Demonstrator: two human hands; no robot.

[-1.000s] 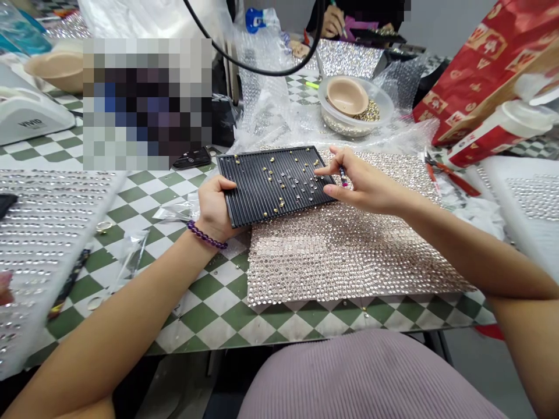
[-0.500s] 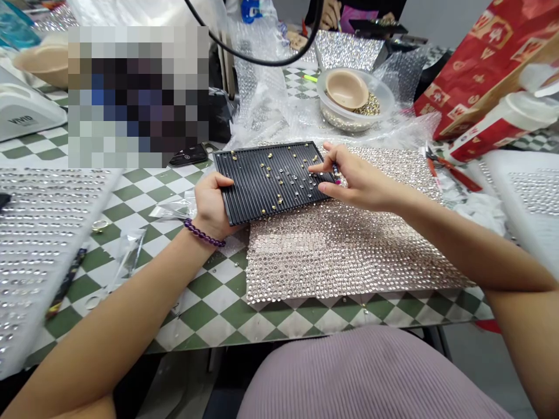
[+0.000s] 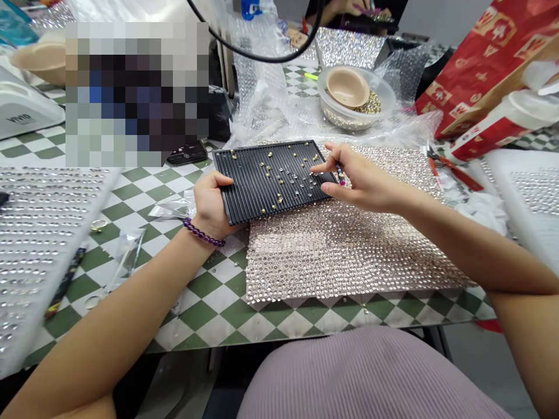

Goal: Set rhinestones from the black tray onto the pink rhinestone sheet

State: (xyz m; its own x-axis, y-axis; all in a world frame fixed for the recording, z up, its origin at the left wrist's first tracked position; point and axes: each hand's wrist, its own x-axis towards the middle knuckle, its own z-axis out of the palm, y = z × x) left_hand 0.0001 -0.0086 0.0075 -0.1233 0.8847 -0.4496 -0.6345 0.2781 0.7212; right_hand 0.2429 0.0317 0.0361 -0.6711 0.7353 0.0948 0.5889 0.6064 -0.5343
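Observation:
My left hand [image 3: 212,201] is closed on the left end of a black ridged tray [image 3: 248,192], thumb on top, tilting it above the table. Several small gold and clear rhinestones [image 3: 279,180] lie scattered over its grooves. My right hand [image 3: 356,177] is over the tray's right end, index finger and thumb stretched apart near the stones. A thin dark pen-like stick [image 3: 340,173] with a pink end is tucked in its curled fingers, partly hidden. Beneath both lies a sheet covered in rows of rhinestones [image 3: 332,256].
Behind, a clear tub [image 3: 325,107] holds a beige bowl [image 3: 347,87] and loose stones. Red-handled pliers [image 3: 458,171], a lidded cup [image 3: 493,125] and a red paper bag [image 3: 471,58] stand right. A white rhinestone board [image 3: 52,244] lies left. A co-worker's hands [image 3: 349,7] show at the back.
My right hand has shifted very slightly right, and the stick in it has turned a little. My left hand and the tray stay nearly still. The co-worker's hands at the back have moved.

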